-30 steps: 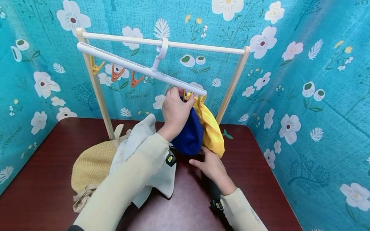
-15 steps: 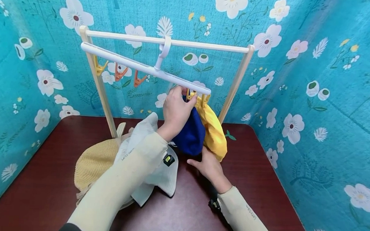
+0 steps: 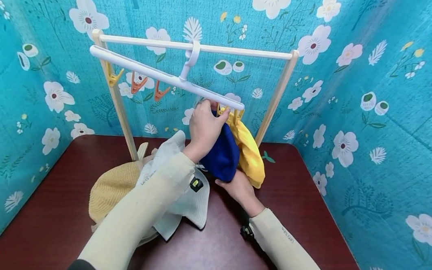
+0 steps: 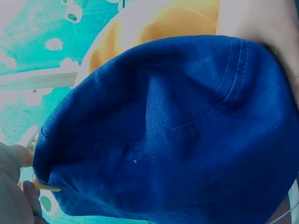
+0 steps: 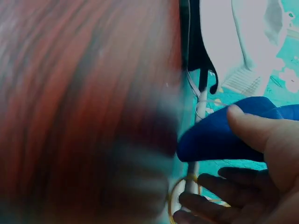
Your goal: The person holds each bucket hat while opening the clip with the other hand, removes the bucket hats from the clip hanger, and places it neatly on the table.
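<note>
A blue cap point(image 3: 222, 155) hangs at the right end of a tilted white hanger point(image 3: 146, 69), in front of a yellow cap point(image 3: 252, 157). My left hand point(image 3: 205, 128) is up at the blue cap's top edge, pinching a small yellow clip point(image 4: 46, 187) whose tip lies over the fabric in the left wrist view. Below, my right hand point(image 3: 240, 189) is at the blue cap's lower end. Its thumb point(image 5: 247, 123) rests along the cap in the right wrist view, while the other fingers lie spread underneath, apart from the fabric.
The hanger hooks onto a wooden rack's bar point(image 3: 242, 51). Toward its left end hang a yellow clip point(image 3: 113, 78) and orange clips point(image 3: 138, 84). A tan knitted hat point(image 3: 114, 186) and a pale grey hat point(image 3: 194, 205) lie on the dark red table point(image 3: 306, 237), left of centre.
My right hand has moved slightly up and left, its thumb now right at the blue cap's bottom edge. My left hand stays at the clip. The hanger's left end sits a little higher.
</note>
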{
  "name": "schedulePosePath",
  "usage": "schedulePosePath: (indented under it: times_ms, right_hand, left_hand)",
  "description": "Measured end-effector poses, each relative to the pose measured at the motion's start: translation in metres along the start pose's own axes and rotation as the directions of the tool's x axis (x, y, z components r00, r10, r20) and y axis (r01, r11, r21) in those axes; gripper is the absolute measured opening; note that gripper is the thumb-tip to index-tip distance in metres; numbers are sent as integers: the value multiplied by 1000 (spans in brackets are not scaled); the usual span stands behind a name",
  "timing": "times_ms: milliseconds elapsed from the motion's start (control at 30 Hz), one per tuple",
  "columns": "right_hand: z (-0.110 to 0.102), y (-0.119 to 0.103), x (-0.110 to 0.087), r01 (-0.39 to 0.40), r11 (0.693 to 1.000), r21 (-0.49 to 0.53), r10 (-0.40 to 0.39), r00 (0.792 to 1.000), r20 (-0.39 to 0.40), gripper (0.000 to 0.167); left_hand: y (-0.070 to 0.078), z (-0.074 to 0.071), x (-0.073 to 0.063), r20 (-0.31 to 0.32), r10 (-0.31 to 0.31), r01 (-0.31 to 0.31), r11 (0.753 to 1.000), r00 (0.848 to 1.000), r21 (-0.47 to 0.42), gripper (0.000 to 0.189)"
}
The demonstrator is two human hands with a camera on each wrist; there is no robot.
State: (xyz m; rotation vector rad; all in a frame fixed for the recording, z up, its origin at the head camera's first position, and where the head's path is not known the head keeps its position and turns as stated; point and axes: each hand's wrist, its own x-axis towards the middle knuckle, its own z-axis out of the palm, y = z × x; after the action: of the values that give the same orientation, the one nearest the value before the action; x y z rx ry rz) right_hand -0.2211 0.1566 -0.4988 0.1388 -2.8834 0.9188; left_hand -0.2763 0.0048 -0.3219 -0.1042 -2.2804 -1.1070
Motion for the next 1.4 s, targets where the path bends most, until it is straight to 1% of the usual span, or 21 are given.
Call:
schedulePosePath:
  times_ms: [133,333,500,633,800,933,1033,1233,1400]
  right_hand:
    - [2,0,1,-6,999,33,7,999,-34,45]
    - [0,4,-3,74,995,69,-65,990,-123,26]
    - [-6,6,-10,114,989,95,-97,981,-166,22]
    - [-14,7,-18,126,986,114,-105,979,-173,22]
    - [-25,7,-29,124,982,140,-102,983,-155,21]
    - [-34,4,-36,137,979,149,-113,980,-163,24]
    - [-39,2,-40,138,981,135,-114,979,-170,27]
    - [-44,1,-46,116,988,105,-98,982,-163,24]
    - [-48,0,-51,103,989,106,-85,983,-161,25]
  left_hand:
    - [-1,-1,1,10,4,-4,1000,1000,-3,39]
    - [-6,-2,4,-1,23,-23,1000,1000,11,39]
    - [-9,-2,5,-10,34,-34,999,999,12,39]
    - [-9,-2,5,-18,43,-42,999,999,13,38]
    - [-9,-2,4,-26,49,-49,999,998,25,37]
    - [-8,-2,3,-31,49,-48,999,998,23,38]
    - [-7,-2,3,-31,47,-46,999,998,22,39]
    - [-5,-2,3,-24,42,-41,999,999,25,41]
    - [-5,-2,3,-35,39,-38,999,999,25,40]
